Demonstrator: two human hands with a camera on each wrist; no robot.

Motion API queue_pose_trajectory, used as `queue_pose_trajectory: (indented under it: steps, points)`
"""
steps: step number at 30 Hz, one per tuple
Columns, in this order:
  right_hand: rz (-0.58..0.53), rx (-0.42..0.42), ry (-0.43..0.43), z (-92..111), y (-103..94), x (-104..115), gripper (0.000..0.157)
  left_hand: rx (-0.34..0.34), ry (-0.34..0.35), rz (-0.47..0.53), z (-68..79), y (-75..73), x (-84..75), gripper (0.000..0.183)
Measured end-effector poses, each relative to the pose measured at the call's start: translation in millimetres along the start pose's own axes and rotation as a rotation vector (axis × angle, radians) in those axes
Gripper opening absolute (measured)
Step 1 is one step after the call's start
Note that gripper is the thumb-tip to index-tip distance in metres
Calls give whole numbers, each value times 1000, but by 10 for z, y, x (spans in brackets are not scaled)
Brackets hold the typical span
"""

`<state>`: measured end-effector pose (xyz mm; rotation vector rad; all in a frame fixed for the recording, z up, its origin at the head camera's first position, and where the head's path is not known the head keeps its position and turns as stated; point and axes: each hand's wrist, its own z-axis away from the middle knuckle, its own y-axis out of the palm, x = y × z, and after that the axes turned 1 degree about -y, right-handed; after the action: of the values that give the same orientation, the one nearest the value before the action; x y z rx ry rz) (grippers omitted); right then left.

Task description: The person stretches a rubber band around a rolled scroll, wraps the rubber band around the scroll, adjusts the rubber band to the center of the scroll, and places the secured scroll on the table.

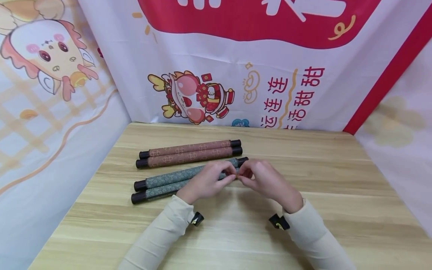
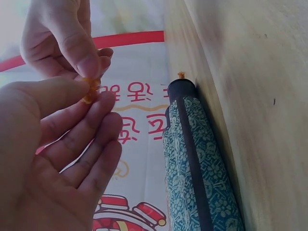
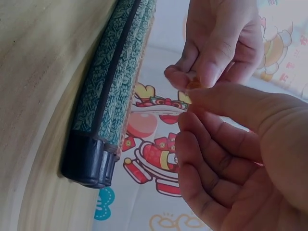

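Note:
My left hand [image 1: 208, 180] and right hand [image 1: 270, 182] meet fingertip to fingertip above the table, over the right end of a green scroll [image 1: 173, 178]. Between them is a small, crinkled orange piece [image 2: 90, 90], pinched by thumb and forefinger of each hand. Fingers and thumbs cover most of it, so I cannot tell exactly what it is. The scroll lies rolled as two parallel rolls with floral green fabric and black end knobs [image 3: 86, 161]. Another tiny orange bit [image 2: 181, 75] shows just past a knob in the left wrist view.
Behind the green scroll lies a reddish-brown scroll [image 1: 192, 153], also rolled from both ends, with black knobs. Both lie on a pale wood-grain table [image 1: 324, 210]. A printed cloth backdrop [image 1: 135, 75] hangs along the back edge, and another patterned cloth [image 1: 44, 123] borders the left side.

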<state>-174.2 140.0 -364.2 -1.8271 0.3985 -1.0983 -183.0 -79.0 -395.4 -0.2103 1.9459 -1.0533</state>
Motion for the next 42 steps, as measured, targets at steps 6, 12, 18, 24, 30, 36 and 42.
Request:
queue_pose_trajectory:
  steps: [6, 12, 18, 24, 30, 36, 42]
  points:
    - [-28, -5, 32, -7, -42, -8, 6, -62, 4, 27, 21, -42, -2, 6]
    - [-56, 4, 19, -39, -29, -2, 5, -93, 25, 11, 22, -53, -8, 4]
    - [-73, -6, 19, -32, -35, 4, 4, -130, 26, 21, 18, -61, -32, 4]
    - [-80, -15, 21, -28, -40, -5, 6, -136, 10, 40, 17, -69, -41, 5]
    - [-79, -11, 18, -28, -34, 1, 8, -128, 7, 50, 3, -51, -44, 6]
    - [-83, -64, 3, 2, -20, -34, 6, -169, -9, 93, 6, -50, -37, 5]
    - [-40, -141, 52, 21, -92, -218, 9, -248, -58, 50, 40, -219, 19, 5]
